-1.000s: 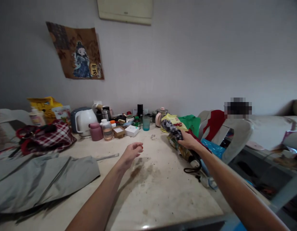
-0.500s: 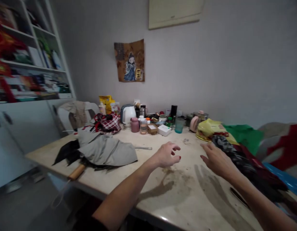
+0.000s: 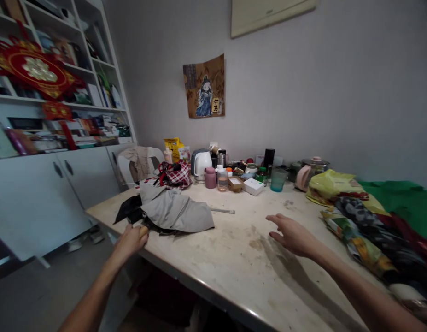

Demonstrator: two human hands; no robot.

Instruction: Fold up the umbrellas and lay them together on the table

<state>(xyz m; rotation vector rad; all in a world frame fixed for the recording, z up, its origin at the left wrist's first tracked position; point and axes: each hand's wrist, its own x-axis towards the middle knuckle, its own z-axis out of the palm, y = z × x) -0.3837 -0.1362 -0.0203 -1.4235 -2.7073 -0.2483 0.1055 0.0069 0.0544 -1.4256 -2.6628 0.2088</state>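
- Grey umbrella, its canopy loosely gathered and not strapped, lies on the left part of the bench, near the front edge, with the checked bag just behind it.
- Our left hand is closed around its tan handle, at the bench's edge.
- Our right hand holds nothing; its fingers are loosely spread over the bare middle of the bench, its shadow falling below.
- We judge the step in hand to be taking hold of the umbrella by its handle. From here, a move calls for a firm left grip and the right hand brought across to support the slack canopy, so that the loose folds do not drag.
- At the right, well apart from the grey one, lies what looks like a furled floral umbrella.
- On the wall poster, the small tag seems to read 午马.
- Red print shows on the yellow plastic bag and a green mark on the white box; we cannot read either. Lettering on the yellow packet is too small for us, and we can make out no brand on the kettle.
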